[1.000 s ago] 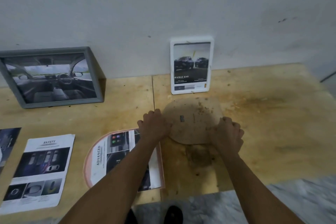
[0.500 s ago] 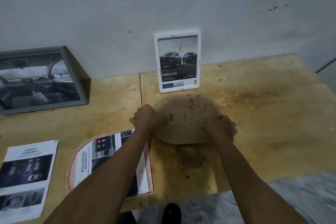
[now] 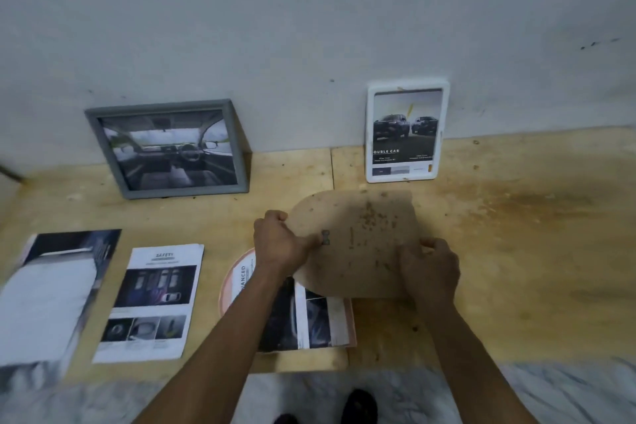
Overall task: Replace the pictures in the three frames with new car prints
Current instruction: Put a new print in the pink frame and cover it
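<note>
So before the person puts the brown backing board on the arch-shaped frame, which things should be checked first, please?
1. Both hands grip the backing board: ok, left hand at its left edge, right hand at its lower right.
2. New print lies in the arch-shaped frame: ok, a car print shows inside.
3. Board lined up over the frame: not ok, it covers only the upper right part.
4. Print lies flat and centred: cannot tell, the arm hides it.
5. Board's metal clip faces up: ok.
</note>
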Demonstrator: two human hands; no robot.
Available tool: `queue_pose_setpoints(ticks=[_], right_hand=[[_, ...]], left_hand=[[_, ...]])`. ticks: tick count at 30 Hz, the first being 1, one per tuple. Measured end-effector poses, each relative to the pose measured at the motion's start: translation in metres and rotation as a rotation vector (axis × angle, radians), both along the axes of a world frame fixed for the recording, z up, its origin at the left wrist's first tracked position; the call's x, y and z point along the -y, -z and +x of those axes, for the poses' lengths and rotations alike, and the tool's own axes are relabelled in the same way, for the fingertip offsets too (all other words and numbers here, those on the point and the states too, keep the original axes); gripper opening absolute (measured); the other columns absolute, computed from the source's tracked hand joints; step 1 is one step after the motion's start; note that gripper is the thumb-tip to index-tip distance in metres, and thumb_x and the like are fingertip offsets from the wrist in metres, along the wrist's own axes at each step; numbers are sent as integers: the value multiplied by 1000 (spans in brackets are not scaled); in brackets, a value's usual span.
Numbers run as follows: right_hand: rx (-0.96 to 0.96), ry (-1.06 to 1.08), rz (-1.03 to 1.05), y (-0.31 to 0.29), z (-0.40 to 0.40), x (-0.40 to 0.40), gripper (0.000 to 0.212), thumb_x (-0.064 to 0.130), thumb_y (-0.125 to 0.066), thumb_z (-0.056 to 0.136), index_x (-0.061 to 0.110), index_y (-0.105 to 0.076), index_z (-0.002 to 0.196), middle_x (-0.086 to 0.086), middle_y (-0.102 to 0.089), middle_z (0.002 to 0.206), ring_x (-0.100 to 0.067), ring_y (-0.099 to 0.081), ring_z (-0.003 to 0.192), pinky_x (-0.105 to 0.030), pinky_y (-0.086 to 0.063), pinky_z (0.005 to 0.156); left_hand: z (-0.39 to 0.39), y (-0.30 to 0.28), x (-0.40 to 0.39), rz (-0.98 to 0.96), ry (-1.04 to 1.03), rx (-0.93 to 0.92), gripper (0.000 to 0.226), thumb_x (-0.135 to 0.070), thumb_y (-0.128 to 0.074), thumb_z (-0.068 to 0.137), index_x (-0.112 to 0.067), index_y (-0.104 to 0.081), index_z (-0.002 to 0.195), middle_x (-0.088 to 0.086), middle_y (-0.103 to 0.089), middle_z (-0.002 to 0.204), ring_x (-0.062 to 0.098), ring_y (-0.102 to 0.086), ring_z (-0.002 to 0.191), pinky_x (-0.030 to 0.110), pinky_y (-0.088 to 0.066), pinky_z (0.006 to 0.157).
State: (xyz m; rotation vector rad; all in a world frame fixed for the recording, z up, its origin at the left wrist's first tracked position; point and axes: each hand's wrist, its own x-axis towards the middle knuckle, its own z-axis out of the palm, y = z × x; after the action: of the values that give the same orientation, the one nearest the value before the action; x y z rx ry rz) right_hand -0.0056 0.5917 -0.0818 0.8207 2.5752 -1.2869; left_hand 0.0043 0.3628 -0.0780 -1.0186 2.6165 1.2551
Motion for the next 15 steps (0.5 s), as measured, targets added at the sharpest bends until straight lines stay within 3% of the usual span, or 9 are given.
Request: queue_pose_setpoints(ticks=[3,6,9,12,15], right_hand=[[22,-51,-1,2,25,39,41,37,-68,84,20,-55,120,-6,-56,115,-22,-53,89,-35,-48,75],[-10,-67,-28,9,51,66,39,35,-66,82,21,-55,116,-5,-60,110,-23,-56,89,-40,-52,76],[16,-98,-1,16,69,81,38,34,-64,83,19,-57,118,-5,-58,111,-23,-55,91,-34,-46,71],[62,-152,57,25,84,85,45,38,-65,83,20,-53,122,-9,-55,118,-28,-55,101,-36,-47,75],[61,-169,86,32,97,88,45,37,-64,82,20,-52,122,-8,-53,114,-28,-55,99,-43,-52,81]], left_hand=[[37,-4,40,20,-56,26,91,-50,-94,47,-17,-51,120,6,-58,110,24,-60,94,42,-58,78],[68,-4,64,30,-93,28,90,-45,-96,50,-12,-53,121,3,-60,101,20,-59,88,38,-56,74],[92,4,76,64,-123,27,87,-41,-98,49,-12,-53,119,3,-62,95,23,-62,85,46,-59,74],[112,16,81,21,-96,35,84,-41,-98,48,-9,-57,113,8,-64,97,24,-60,85,43,-57,73],[124,30,85,-36,-68,75,83,-47,-96,47,-9,-59,111,8,-63,99,23,-60,85,39,-55,72]])
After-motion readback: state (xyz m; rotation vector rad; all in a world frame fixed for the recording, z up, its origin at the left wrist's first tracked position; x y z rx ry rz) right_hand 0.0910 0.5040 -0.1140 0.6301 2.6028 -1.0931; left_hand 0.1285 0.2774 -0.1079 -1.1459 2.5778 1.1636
